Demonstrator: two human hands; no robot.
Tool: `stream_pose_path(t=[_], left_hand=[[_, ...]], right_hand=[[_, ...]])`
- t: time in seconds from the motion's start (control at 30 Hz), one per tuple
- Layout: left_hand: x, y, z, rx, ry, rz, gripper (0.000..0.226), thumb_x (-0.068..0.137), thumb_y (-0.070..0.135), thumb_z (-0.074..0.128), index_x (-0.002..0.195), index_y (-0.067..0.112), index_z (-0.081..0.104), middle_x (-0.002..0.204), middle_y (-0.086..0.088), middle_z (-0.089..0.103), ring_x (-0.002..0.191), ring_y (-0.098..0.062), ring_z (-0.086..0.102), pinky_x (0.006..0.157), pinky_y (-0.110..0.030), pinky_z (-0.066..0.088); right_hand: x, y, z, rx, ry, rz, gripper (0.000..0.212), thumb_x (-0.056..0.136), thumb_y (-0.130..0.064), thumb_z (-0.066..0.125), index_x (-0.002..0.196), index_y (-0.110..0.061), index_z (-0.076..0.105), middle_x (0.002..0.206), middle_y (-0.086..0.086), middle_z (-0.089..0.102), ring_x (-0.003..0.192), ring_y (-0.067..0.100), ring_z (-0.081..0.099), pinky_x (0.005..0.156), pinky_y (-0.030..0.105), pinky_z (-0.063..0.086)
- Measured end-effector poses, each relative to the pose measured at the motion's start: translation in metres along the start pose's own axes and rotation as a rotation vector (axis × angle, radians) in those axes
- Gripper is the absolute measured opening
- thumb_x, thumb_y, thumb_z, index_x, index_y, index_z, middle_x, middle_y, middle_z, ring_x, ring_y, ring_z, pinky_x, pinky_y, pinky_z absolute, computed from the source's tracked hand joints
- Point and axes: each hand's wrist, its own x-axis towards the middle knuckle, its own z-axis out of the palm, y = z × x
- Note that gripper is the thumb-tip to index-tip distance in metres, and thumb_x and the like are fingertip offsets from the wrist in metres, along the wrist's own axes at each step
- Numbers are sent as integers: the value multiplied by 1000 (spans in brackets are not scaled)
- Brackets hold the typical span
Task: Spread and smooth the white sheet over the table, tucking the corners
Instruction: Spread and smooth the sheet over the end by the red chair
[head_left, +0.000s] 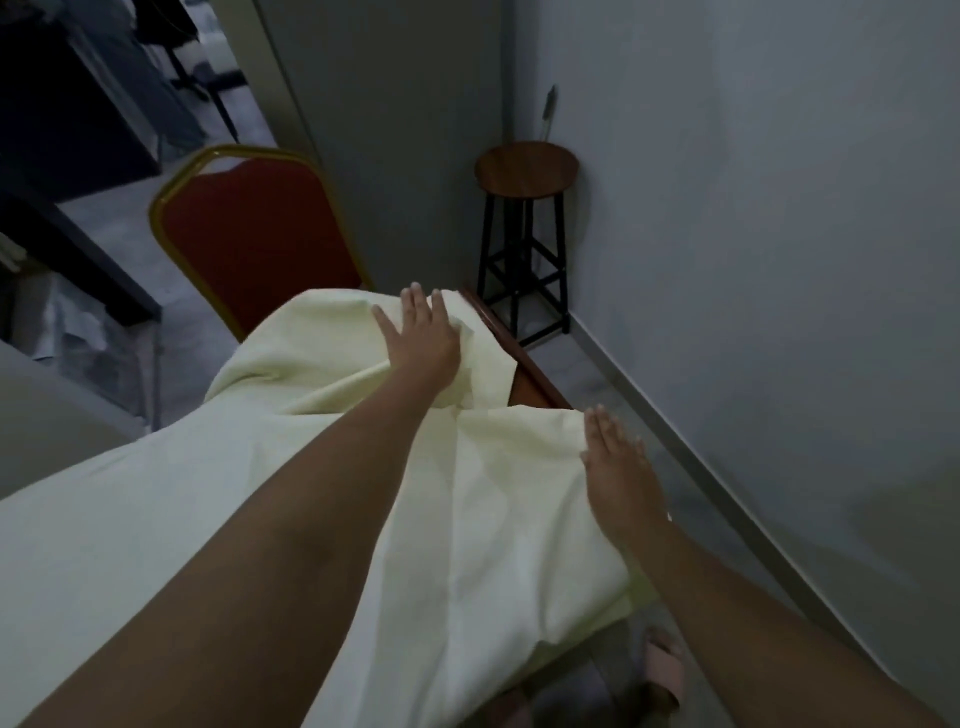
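In the upper left of the frame there is dark furniture (78, 104), not clear in the low light. Right of it stands a red chair (249, 228) with a golden frame, its back just behind the far end of the worktop.

The sheet (260, 467) lies over the worktop and fills the lower left and the centre of the frame. It hangs down at the left side and at the near right side. Near the far end it has deep folds.

The left hand (423, 338) rests flat on the sheet at the upper centre. Its grip is open, with the fingers straight and a little spread.

Just right of this hand a brown strip of the worktop (530, 384) is bare, because the sheet does not reach the edge there.

Behind it, in the corner of the grey wall (779, 208), stands a stool (525, 166) with a round wooden seat and black legs.

The right hand (618, 473) is at the right edge of the sheet, palm down. Its grip is also open, fingers straight and together. I cannot tell if it presses the cloth.

At the bottom, a blurred foot (662, 670) stands on the floor.
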Motion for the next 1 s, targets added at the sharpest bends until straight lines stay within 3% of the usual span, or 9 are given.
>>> stream_pose_path(t=[0.07,0.13,0.3,0.37,0.43,0.57,0.77,0.87,1.0], left_hand=[[-3,16,12,116,-42,96,64,101,44,19,152,10,-3,160,-12,-7,147,-27,-9,110,-61,-12],[-11,25,30,166,-97,161,72,99,51,22,151,9,-2,160,-14,-5,147,-27,-8,110,-60,-14],[-35,10,70,8,-205,45,82,94,60,23,151,7,-4,161,-11,-1,148,-21,-6,114,-57,-14],[-38,3,79,-4,-183,30,88,91,66,19,151,7,-6,161,-9,1,148,-20,-1,113,-55,-16],[-38,1,83,-11,-160,36,92,89,71,17,150,8,-9,161,-9,1,148,-20,1,112,-54,-20],[-38,3,92,-19,-186,44,87,91,68,10,151,7,-6,161,-9,5,148,-19,4,110,-51,-21],[-33,3,95,45,-158,95,57,101,31,12,151,6,4,160,-7,10,148,-17,2,114,-57,-9],[-30,7,93,-8,-39,98,55,102,29,14,151,6,4,160,-10,8,148,-20,0,115,-53,-7],[-10,20,85,-139,32,91,54,104,31,9,151,7,3,160,-13,1,148,-23,-4,118,-43,-7]], right_hand=[[-6,5,-1,81,14,16,54,103,-22,27,153,-16,6,161,-2,7,146,14,16,106,31,35],[-16,10,-1,72,40,4,57,100,-12,30,153,-18,10,161,-6,10,144,10,22,98,27,42],[-36,27,-2,14,72,-57,55,95,-10,26,150,-16,26,154,1,34,138,22,38,110,36,32],[-42,36,-2,9,123,-28,51,95,-7,41,145,-11,36,146,7,46,133,28,45,109,41,33],[-44,44,-6,2,94,44,50,97,-9,40,146,-9,33,148,10,43,137,28,38,114,42,23],[-28,33,-21,-79,20,61,58,96,-9,26,152,-11,13,159,7,18,148,21,13,119,37,0],[-7,-39,-19,-87,50,-82,58,100,-30,29,152,-14,9,161,5,9,148,23,5,118,44,-1],[-9,-36,-4,-110,31,-7,60,100,-39,22,152,-15,7,161,5,8,149,23,4,118,46,-2],[-9,-20,4,-165,31,-4,56,101,-37,15,152,-15,10,161,5,11,148,23,6,116,47,-5]])
